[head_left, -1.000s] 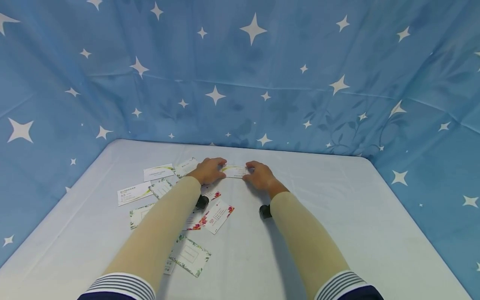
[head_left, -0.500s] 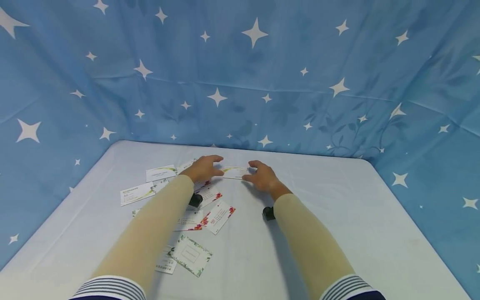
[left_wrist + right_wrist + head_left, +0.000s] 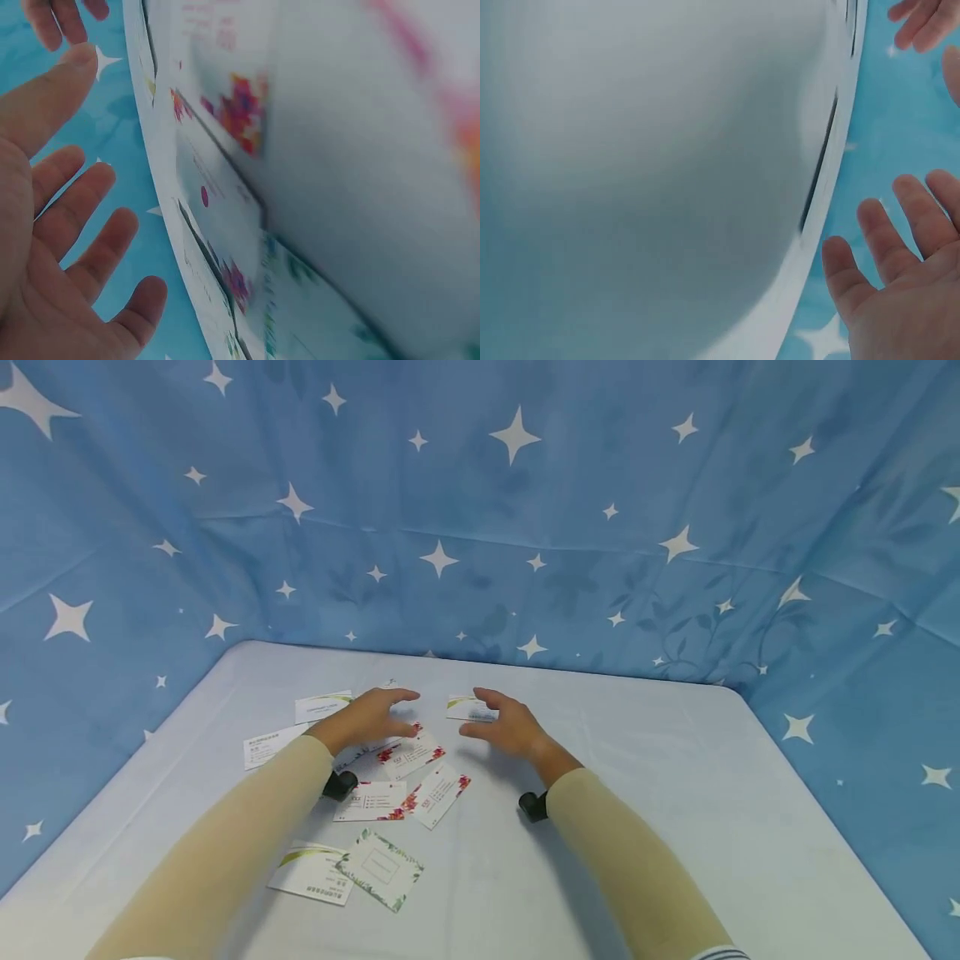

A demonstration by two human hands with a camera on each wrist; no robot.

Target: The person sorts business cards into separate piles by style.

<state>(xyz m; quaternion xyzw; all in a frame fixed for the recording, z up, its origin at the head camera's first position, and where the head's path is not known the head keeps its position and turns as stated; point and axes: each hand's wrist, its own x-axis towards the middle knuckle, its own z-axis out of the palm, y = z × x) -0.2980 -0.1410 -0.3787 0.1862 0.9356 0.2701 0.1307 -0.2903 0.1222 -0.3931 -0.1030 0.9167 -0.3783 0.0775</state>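
A white card with a yellow-green curve (image 3: 463, 707) lies by itself near the table's back edge. My right hand (image 3: 512, 725) is beside it, overlapping its right end in the head view, with fingers spread and nothing held. To the left, my left hand (image 3: 366, 718) hovers over the scattered cards, its fingers apart and holding nothing. Just below its thumb lies a white card with red flowers (image 3: 411, 753). In the left wrist view the left hand (image 3: 67, 247) shows a bare palm. The right wrist view shows the right hand (image 3: 907, 262) with extended fingers.
Two more red-flowered cards, one upright-tilted card (image 3: 437, 795) among them, lie nearer me. A leaf-bordered card (image 3: 381, 870) overlaps a curve-printed card (image 3: 311, 872) at the front. More cards (image 3: 322, 705) lie back left. A blue starred curtain (image 3: 480, 510) hangs behind the white table (image 3: 675, 793).
My left hand has drawn away leftward from the curve-printed card at the back. My right hand stays close to that card, shifted slightly left across its end.
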